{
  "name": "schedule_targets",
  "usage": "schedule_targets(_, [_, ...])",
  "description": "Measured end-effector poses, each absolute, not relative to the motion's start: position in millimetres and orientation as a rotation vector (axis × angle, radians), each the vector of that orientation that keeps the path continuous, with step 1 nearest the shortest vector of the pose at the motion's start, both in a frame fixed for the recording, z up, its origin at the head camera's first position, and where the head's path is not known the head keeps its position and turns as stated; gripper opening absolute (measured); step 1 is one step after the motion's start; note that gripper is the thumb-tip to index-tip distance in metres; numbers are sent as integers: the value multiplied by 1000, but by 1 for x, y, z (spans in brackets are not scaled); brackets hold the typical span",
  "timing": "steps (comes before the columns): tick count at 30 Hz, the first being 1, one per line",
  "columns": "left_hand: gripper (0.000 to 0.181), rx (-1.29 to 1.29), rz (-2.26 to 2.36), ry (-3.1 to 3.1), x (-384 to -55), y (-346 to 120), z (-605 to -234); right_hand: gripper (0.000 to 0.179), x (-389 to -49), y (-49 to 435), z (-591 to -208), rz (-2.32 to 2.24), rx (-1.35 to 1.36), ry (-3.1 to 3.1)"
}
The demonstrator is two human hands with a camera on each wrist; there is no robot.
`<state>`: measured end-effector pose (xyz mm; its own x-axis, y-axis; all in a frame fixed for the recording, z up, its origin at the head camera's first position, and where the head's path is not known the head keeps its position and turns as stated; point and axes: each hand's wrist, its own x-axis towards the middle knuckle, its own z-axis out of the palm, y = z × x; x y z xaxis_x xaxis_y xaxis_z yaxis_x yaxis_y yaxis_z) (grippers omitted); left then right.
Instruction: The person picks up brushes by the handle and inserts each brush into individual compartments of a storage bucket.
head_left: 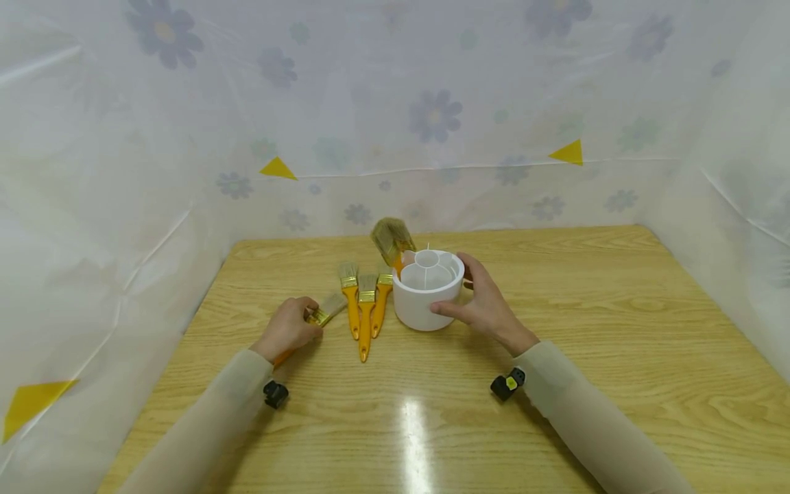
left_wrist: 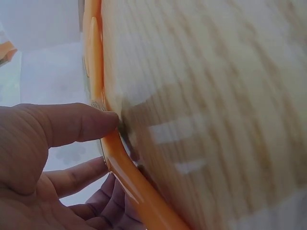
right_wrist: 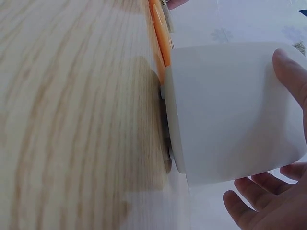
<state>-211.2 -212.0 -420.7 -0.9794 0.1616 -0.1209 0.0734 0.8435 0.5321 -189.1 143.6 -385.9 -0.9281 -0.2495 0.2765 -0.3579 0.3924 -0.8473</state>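
Observation:
At the left of the table, my left hand [head_left: 289, 328] pinches a paintbrush [head_left: 327, 310] near its brass ferrule. Its bristles point away to the right, and the orange handle [left_wrist: 136, 191] slants along the tabletop in the left wrist view. My right hand [head_left: 487, 302] grips a white round holder [head_left: 424, 309], thumb on the near side and fingers round the far side. Inside the holder are dividers and a ring in the middle. One wide paintbrush [head_left: 392, 239] stands in it, leaning left, its lower handle hidden by the wall. The holder's white side [right_wrist: 230, 110] fills much of the right wrist view.
Between my hands lie three more orange-handled paintbrushes [head_left: 365, 309], fanned out with bristles away from me, the rightmost close against the holder. The wood-grain table [head_left: 586, 309] ends at a flowered plastic curtain [head_left: 395, 199] behind and at both sides.

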Motion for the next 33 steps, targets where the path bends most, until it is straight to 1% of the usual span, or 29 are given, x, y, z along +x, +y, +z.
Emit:
schedule_targets(7, [55,175,912,2849,-211,-215,-415,87,-190,144,-387,1585,557,-2529])
schedule_targets(19, [54,151,925,2892,-206,-209,-403,88,-190,145,-388,1583,553,-2537])
schedule_targets(27, [50,231,945,2957,-201,-201,-394,87,-190,145,-387,1585,556,-2529])
schedule_targets(33, [51,258,998,2940,-197,-195,-387,87,-191,146,-389,1582,556,-2529])
